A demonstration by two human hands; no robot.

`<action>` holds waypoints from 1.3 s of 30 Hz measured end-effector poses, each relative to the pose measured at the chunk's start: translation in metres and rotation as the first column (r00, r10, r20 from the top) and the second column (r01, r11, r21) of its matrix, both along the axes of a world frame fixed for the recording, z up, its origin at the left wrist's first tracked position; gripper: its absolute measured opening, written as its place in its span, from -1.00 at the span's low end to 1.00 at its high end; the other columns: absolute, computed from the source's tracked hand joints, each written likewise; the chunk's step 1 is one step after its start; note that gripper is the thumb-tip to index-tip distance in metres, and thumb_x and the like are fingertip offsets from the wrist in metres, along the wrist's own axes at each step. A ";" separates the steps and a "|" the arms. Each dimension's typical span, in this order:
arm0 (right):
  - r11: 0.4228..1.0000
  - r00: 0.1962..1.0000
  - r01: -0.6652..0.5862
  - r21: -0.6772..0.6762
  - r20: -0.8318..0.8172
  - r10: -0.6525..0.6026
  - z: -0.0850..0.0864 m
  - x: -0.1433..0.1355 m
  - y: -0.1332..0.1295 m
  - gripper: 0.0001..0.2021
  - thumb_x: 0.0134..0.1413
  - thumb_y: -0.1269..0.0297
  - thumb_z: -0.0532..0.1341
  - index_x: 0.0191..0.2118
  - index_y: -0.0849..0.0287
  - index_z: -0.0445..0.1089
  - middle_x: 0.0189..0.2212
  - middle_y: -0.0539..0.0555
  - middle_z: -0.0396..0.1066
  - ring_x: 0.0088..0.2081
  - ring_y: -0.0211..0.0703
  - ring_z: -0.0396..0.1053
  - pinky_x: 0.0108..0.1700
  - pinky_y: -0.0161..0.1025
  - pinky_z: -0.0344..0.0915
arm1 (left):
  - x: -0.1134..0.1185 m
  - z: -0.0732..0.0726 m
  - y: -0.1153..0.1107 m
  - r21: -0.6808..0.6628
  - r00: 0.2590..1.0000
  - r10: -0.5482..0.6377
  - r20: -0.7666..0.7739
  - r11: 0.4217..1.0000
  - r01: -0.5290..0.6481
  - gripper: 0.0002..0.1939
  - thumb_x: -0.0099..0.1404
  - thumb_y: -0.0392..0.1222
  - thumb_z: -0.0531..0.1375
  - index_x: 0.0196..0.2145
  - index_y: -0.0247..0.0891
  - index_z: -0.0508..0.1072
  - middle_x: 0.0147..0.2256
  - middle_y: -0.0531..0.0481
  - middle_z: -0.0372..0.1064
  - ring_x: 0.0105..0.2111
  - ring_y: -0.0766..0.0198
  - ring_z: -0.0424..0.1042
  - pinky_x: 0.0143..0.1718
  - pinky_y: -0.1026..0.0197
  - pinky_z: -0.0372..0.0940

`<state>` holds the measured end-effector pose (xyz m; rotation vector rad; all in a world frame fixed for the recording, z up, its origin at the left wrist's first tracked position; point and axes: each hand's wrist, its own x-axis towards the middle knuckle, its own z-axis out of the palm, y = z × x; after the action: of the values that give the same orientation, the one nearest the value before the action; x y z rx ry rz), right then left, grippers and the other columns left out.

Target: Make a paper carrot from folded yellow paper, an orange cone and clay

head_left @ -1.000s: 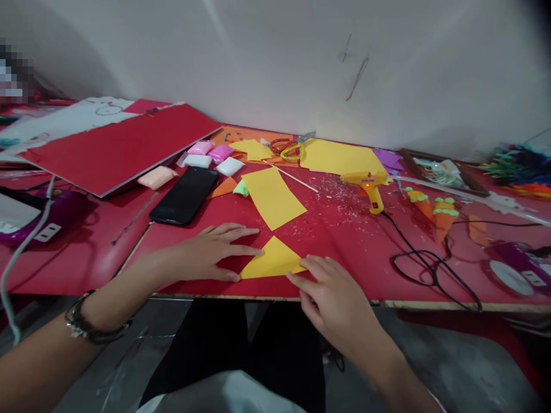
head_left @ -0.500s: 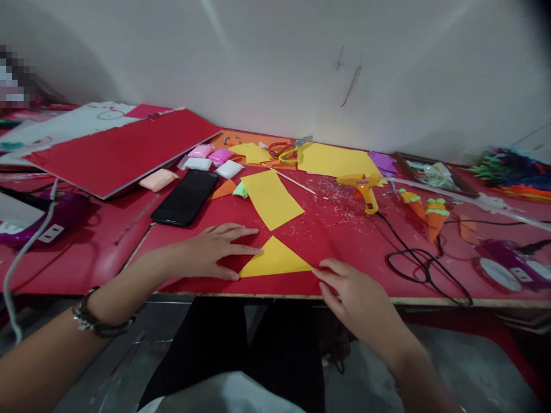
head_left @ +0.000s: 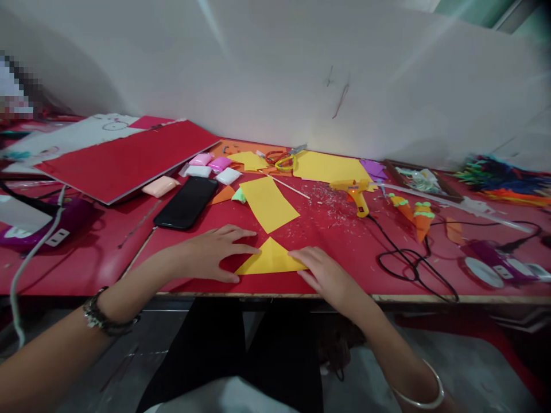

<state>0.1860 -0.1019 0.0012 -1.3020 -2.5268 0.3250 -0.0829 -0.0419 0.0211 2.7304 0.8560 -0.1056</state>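
Note:
A folded yellow triangle of paper lies on the red tabletop near its front edge, its peak pointing away from me. My left hand rests at its left side, fingers spread, with fingertips at the left slope and left corner. The fingers of my right hand are at the right corner, thumb below and fingertips over the paper. Just beyond the peak is a flat yellow sheet, with a bit of green clay beside its left edge.
A black phone and clay packets are at the left. Scissors lie at the back. Right of centre are a yellow glue gun with a looping black cord, and orange cones.
My right hand has moved left and inward over the triangle's right corner. My left hand has stayed at the left side. The camera view has shifted slightly.

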 end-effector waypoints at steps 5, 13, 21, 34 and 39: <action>0.979 0.982 -0.066 0.191 0.184 0.030 -0.012 0.002 0.007 -0.71 0.08 0.54 0.00 -0.09 0.26 0.29 -0.22 0.17 0.35 -0.16 -0.12 0.25 -0.18 -0.18 0.29 | 0.003 -0.001 -0.004 0.057 0.998 0.035 0.044 0.998 -0.037 -0.45 0.12 0.08 0.12 0.07 -0.02 0.18 0.15 0.00 0.04 0.10 0.10 0.07 0.06 0.07 0.06; 0.940 0.991 -0.022 0.340 0.129 -0.023 0.010 -0.007 0.015 -0.78 0.14 0.40 0.00 -0.29 0.22 0.39 -0.43 0.10 0.39 -0.34 -0.22 0.30 -0.26 -0.30 0.21 | 0.038 0.008 -0.021 0.246 0.989 0.065 0.133 0.964 -0.096 -0.58 0.23 0.09 -0.02 -0.07 -0.19 0.32 -0.14 -0.11 0.35 -0.17 0.15 0.34 -0.14 0.13 0.19; 0.961 0.992 0.025 0.275 -0.127 0.010 0.036 -0.019 0.015 -0.76 0.17 0.32 -0.03 -0.33 0.21 0.36 -0.44 0.07 0.38 -0.37 -0.25 0.29 -0.28 -0.33 0.19 | 0.070 0.019 -0.027 0.641 0.943 -0.026 0.331 0.740 -0.204 -0.81 0.24 -0.26 -0.02 -0.44 -0.26 0.36 -0.52 0.07 0.37 -0.47 0.32 0.33 -0.19 0.16 0.14; 0.997 0.905 0.081 -0.019 -0.417 -0.082 0.052 -0.016 0.009 -0.77 0.14 0.29 0.02 -0.51 0.19 0.25 -0.61 -0.08 0.27 -0.54 -0.38 0.21 -0.43 -0.42 0.10 | 0.059 0.015 -0.020 0.788 0.898 -0.181 0.402 0.569 -0.238 -0.88 0.17 -0.29 0.06 -0.50 -0.22 0.34 -0.65 0.13 0.25 -0.60 0.39 0.20 -0.46 0.27 0.08; 0.988 0.881 0.145 -0.056 -0.448 -0.155 0.053 -0.004 0.015 -0.76 0.12 0.28 0.03 -0.54 0.19 0.24 -0.63 -0.08 0.27 -0.54 -0.37 0.23 -0.42 -0.40 0.11 | 0.046 0.008 -0.010 0.739 0.886 -0.129 0.445 0.612 -0.282 -0.88 0.15 -0.33 0.05 -0.50 -0.22 0.34 -0.64 0.14 0.29 -0.60 0.41 0.24 -0.46 0.29 0.10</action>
<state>0.1823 -0.0871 0.0537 -1.2476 -2.0268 0.5503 -0.0371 -0.0523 0.0295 3.2217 1.0375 1.2002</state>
